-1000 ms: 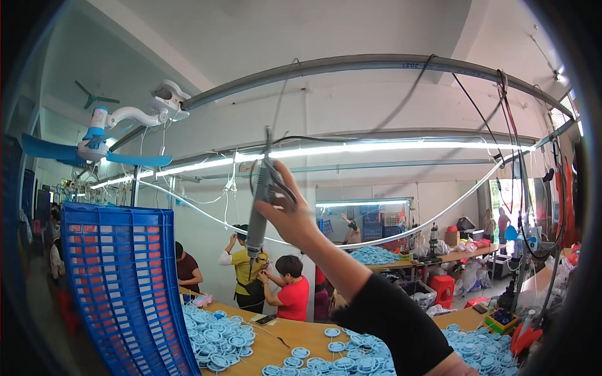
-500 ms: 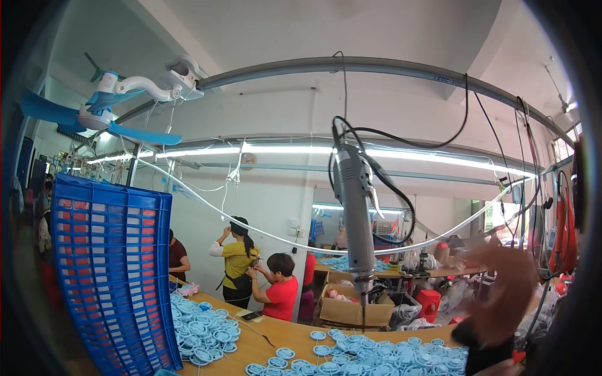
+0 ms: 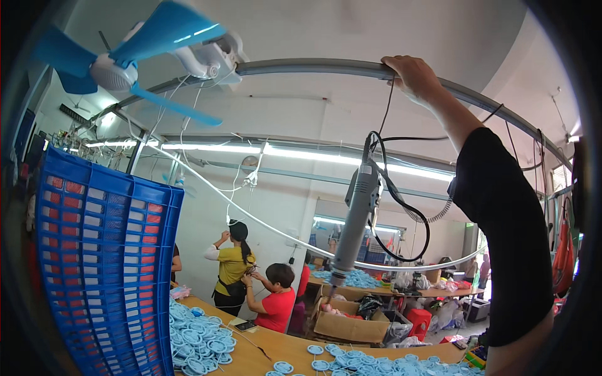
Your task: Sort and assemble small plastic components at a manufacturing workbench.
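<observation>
The grey overhead rail [image 3: 313,66] bends across the top of the frame. At upper right of centre, the right hand [image 3: 412,76] has its fingers bent over the top of this rail, partly closed around it; whether the thumb meets them underneath I cannot tell. The left hand is out of view. For good work at the rail, I judge a firm, steady hold beside the hanging cord [image 3: 387,108] best, with slow movements: a jerk could set the suspended tool swinging.

Across the bottom of the frame runs the brown table [image 3: 288,348]. The blue latticed crate [image 3: 116,170] leans at the left side; red and white patches show through its slots, but I cannot tell what they are. The cardboard box [image 3: 348,329], right of centre beyond the table, stands with its top flaps apart, and has pink items and something black, perhaps plastic, inside.

The grey power screwdriver [image 3: 357,216] hangs near the centre, free of the hand, tilted with its bit toward lower left and its black cable looping at its right. Smallest are the light-blue round pieces [image 3: 199,341], heaped loose at lower left and spread along the bottom edge.
</observation>
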The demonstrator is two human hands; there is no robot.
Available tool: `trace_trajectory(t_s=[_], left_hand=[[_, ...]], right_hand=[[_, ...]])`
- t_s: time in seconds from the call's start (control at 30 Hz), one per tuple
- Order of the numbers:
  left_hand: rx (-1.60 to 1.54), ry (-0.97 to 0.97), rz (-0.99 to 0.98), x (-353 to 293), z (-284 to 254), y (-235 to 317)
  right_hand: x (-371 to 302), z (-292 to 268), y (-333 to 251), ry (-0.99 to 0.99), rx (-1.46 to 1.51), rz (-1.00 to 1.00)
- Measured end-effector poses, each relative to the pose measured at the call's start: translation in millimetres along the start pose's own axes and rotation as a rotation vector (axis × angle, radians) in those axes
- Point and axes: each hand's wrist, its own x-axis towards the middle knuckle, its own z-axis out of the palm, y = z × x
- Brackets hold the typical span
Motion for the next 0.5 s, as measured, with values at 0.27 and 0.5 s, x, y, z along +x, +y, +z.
trace_trajectory(t_s=[0.27,0.5], left_hand=[[-0.117,0.04,0.036,19,-8,6],[-0.119,-0.032,0.029,-43,-27,-22]], right_hand=[[58,28,-105,0.268,0.055,-0.11],[-50,-57,-119,0.25,0.595,0.067]])
